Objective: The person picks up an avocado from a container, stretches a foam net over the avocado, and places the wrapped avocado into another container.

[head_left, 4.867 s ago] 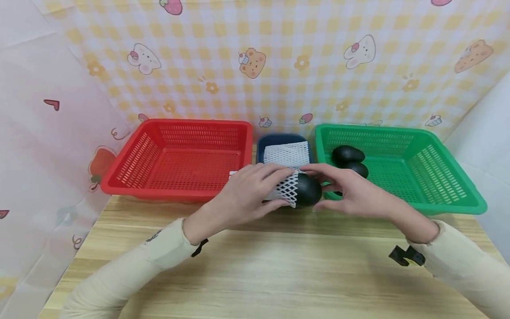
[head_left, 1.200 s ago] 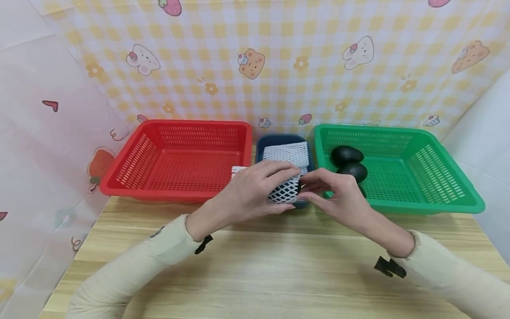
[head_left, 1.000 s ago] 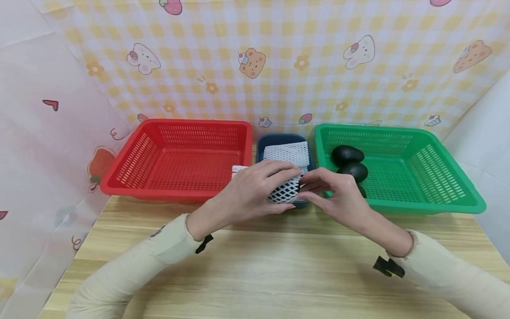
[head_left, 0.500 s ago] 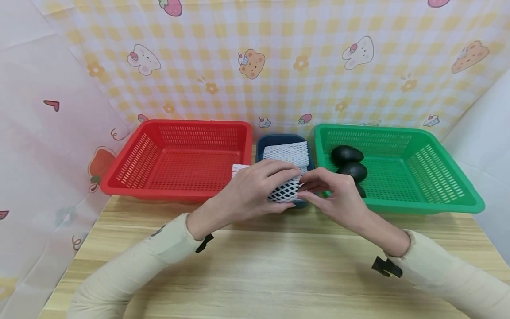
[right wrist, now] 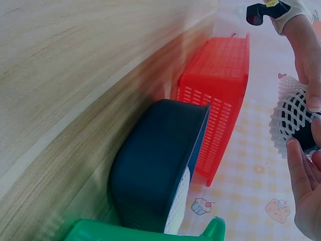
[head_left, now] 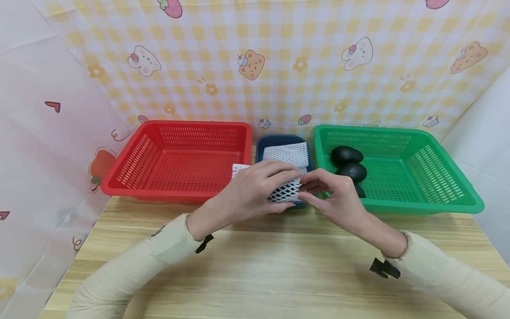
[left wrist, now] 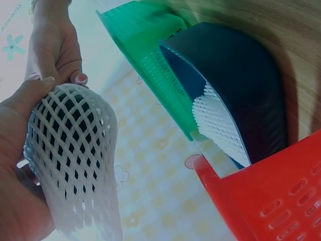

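Observation:
My left hand (head_left: 255, 188) grips a white foam net sleeve (head_left: 284, 190) with a black avocado inside, above the front of a dark blue bin (head_left: 266, 144). In the left wrist view the netting (left wrist: 75, 145) covers the fruit, and its loose tail hangs lower down. My right hand (head_left: 338, 195) pinches the sleeve's right end between thumb and fingers. From the right wrist view, the avocado (right wrist: 303, 136) shows dark at the open end, partly behind my right fingers (right wrist: 296, 160). More flat foam net sleeves (head_left: 287, 153) lie in the bin.
A red basket (head_left: 137, 192) stands left of the bin with nothing seen inside. On the right, a green basket (head_left: 422, 207) holds several black avocados (head_left: 346, 155) at its left end. A wooden table (head_left: 271, 274) extends in front, and a patterned cloth hangs behind.
Earlier the avocado's dark end stuck well out of the sleeve; now the netting covers it. My right hand has come in from beside the fruit to the sleeve's edge. Over the last second, little moved.

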The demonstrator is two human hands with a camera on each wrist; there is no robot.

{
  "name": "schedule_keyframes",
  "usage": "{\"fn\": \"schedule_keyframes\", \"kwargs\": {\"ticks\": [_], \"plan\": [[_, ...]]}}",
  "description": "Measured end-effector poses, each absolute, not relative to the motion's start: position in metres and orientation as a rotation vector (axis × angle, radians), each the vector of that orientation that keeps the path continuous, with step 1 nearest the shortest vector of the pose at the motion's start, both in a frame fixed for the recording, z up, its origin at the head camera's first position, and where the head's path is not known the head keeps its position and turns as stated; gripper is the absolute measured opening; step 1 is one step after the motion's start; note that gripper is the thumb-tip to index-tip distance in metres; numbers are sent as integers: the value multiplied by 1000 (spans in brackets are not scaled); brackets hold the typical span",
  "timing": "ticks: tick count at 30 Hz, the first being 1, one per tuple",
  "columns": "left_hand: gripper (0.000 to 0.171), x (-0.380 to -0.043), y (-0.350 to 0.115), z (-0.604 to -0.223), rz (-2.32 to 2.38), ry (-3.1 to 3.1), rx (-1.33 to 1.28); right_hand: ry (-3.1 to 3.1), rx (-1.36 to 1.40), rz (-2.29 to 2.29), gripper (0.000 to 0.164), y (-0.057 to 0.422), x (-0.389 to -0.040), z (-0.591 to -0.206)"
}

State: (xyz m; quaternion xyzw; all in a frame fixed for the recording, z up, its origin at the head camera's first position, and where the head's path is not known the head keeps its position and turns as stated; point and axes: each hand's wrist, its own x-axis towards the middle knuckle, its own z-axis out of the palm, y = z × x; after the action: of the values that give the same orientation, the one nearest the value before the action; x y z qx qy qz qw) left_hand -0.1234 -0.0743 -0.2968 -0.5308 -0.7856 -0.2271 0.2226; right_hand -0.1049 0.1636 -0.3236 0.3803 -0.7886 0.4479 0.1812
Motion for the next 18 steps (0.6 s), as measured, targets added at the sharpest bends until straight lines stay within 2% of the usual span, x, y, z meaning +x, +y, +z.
{"fn": "schedule_keyframes", "kwargs": {"ticks": [18], "plan": [[55, -124, -80, -293, -620, -2150, -1468, -2226, 1125, 1249, 43, 171, -108, -325]]}}
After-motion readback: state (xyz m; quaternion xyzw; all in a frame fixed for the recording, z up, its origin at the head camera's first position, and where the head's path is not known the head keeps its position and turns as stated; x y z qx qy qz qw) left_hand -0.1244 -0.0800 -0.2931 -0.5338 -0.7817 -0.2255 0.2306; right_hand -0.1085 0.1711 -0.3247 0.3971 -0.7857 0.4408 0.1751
